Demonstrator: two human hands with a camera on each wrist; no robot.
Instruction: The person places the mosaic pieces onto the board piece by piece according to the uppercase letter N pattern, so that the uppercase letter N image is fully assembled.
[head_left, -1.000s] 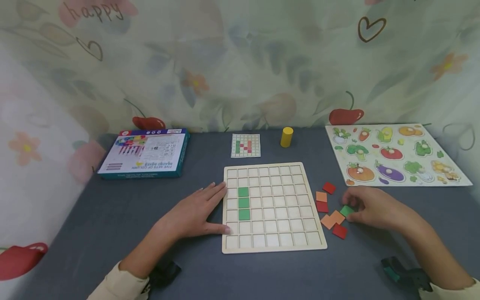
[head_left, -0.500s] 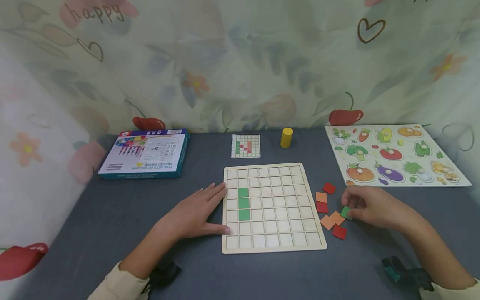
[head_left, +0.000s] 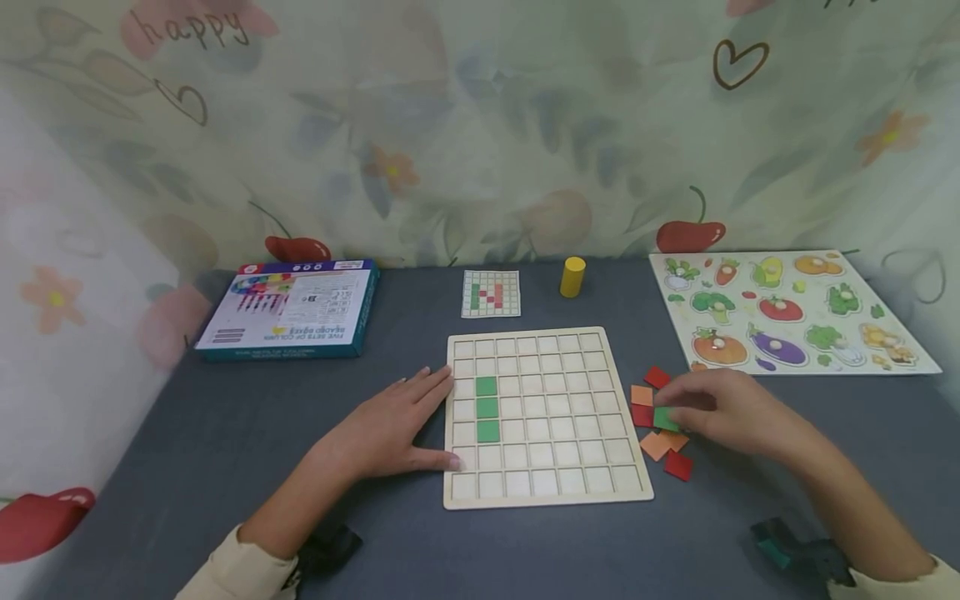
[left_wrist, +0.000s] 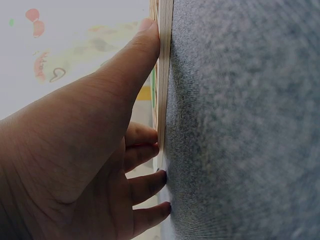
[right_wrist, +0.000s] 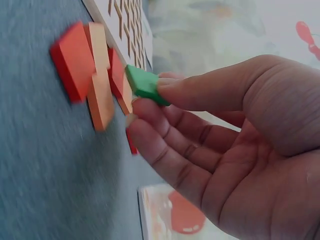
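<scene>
A wooden grid board (head_left: 558,502) lies in the middle of the dark table. Three green tiles (head_left: 487,407) fill cells one above another in its second column. My left hand (head_left: 390,422) rests at the board's left edge, fingers and thumb spread straight against it. My right hand (head_left: 731,412) pinches a green tile (right_wrist: 145,84) between thumb and fingers, lifted above the loose tiles right of the board. Those are red tiles (head_left: 678,466) and orange tiles (head_left: 655,446), some overlapping and partly hidden by the held tile and the hand.
Behind the board lie a small printed pattern card (head_left: 491,293) and an upright yellow cylinder (head_left: 572,277). A flat box (head_left: 288,308) is at the back left. To the back right lies a vegetable puzzle board (head_left: 795,312). A patterned cloth (head_left: 480,133) hangs behind the table.
My right hand has lifted the green tile from the table and carried it left, over the other loose tiles. The left hand stays at the board's edge.
</scene>
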